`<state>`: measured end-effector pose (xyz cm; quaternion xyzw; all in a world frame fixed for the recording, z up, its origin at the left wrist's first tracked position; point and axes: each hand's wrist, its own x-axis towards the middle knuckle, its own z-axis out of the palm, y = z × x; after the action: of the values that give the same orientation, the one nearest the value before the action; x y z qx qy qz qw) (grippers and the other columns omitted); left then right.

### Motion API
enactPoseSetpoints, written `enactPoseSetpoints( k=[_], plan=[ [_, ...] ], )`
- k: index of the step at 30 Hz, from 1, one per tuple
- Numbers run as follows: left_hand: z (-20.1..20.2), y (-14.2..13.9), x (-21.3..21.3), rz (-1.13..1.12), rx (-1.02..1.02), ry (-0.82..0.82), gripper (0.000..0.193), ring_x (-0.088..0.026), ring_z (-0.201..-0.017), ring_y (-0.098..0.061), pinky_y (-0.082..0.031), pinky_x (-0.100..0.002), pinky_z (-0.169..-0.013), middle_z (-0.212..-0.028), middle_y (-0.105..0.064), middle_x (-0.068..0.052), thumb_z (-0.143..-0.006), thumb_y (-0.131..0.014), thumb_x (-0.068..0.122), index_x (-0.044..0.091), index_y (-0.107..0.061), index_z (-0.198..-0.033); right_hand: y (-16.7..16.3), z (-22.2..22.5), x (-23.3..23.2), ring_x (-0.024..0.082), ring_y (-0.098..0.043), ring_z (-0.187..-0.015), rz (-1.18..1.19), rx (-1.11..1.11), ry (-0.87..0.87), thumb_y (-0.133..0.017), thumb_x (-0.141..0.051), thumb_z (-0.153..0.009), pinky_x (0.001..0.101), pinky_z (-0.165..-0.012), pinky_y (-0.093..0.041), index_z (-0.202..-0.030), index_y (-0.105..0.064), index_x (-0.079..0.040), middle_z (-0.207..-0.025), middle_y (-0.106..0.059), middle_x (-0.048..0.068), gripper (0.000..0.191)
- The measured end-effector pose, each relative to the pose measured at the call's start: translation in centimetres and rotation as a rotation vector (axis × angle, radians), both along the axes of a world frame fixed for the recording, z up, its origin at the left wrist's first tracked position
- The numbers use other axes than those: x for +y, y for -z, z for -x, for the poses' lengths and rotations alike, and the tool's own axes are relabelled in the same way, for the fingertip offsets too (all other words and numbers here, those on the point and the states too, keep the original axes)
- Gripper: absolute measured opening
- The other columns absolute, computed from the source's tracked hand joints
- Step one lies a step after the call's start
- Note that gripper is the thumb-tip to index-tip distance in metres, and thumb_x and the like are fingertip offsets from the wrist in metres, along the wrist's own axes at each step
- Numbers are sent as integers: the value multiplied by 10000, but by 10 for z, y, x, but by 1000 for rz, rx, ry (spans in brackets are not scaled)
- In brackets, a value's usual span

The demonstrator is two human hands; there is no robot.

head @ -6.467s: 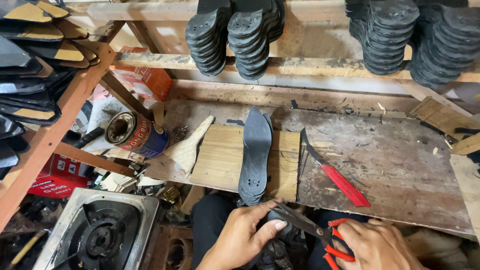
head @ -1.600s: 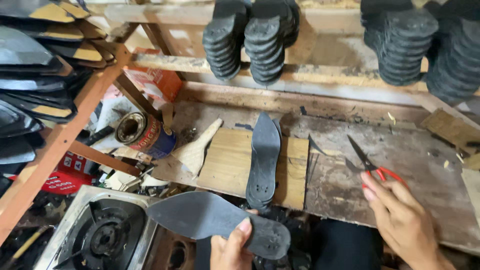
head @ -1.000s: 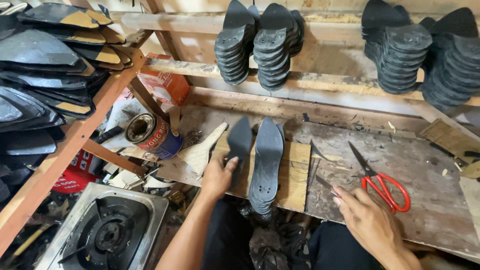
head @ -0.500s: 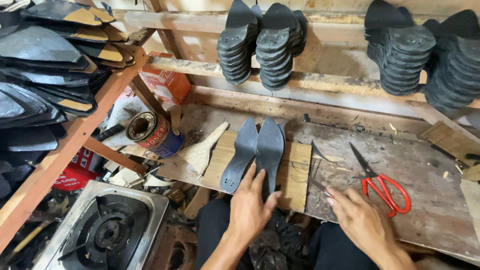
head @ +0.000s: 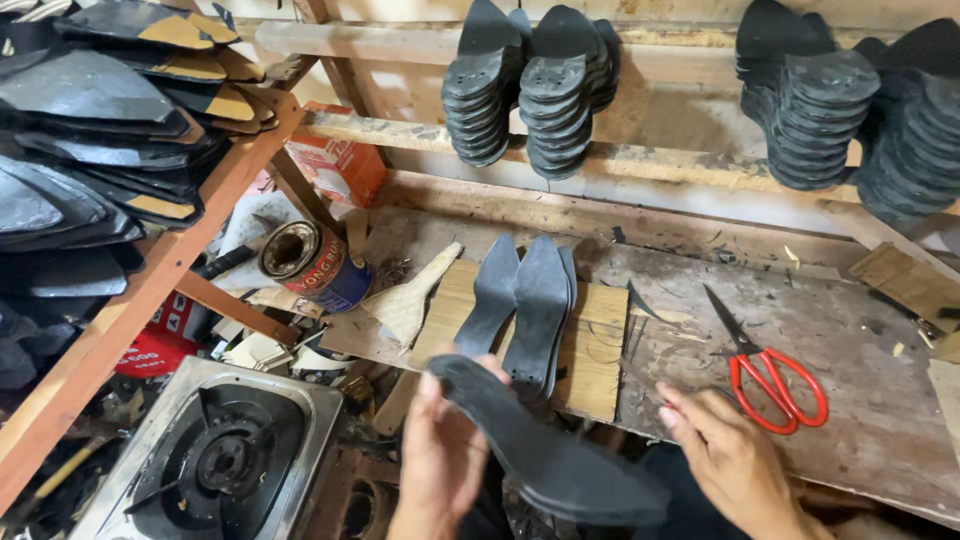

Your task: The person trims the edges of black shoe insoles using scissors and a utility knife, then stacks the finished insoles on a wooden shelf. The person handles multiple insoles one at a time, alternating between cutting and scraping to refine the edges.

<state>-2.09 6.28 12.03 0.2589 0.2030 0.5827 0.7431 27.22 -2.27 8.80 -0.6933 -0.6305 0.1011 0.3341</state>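
Two dark soles [head: 522, 305] lie paired on the wooden board [head: 590, 350] at twelve o'clock. My left hand [head: 440, 465] grasps a third sole [head: 545, 450] flat for inspection; my right hand [head: 735, 465] rests empty, scissors [head: 770, 370] at one o'clock.

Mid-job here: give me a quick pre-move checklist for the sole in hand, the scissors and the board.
1. Left hand grips the dark sole: ok.
2. Right hand free, touching the workbench edge: ok.
3. Red-handled scissors lying on the bench, apart from the right hand, blades pointing away: ok.
4. Soles on the wooden board lying flat side by side: ok.
5. Held sole's edge trimmed clean: cannot tell, blurred.
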Motion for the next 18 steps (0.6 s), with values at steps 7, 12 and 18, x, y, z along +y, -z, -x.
enactPoseSetpoints(
  k=[7,12,18],
  plan=[
    [-24,63,-36,450,185,370,566,-247,-730,-723,-602,-387,-709,-980,-751,-183,-963,-478,458,-46,-625,-1175,-6,31,-16,220,-698,-686,-13,20,-287,-733,-200,-845,343,-593,-556,-1296,-709,-150,-923,-678,56,455],
    [-21,74,-57,109,312,562,364,-187,-813,-712,-602,-345,-782,-1006,-717,-90,-932,-575,116,12,-572,-1281,-6,33,-30,193,-748,-751,-60,-41,-486,-776,-183,-817,326,-619,-588,-1239,-702,-114,-951,-678,42,434],
    [-21,71,-62,-53,356,616,291,-151,-857,-695,-589,-310,-822,-980,-679,-70,-997,-604,-4,-10,-567,-1285,-9,26,-34,225,-687,-712,-207,-281,-617,-810,-218,-780,348,-602,-565,-1196,-718,-133,-907,-652,56,434]
  ],
)
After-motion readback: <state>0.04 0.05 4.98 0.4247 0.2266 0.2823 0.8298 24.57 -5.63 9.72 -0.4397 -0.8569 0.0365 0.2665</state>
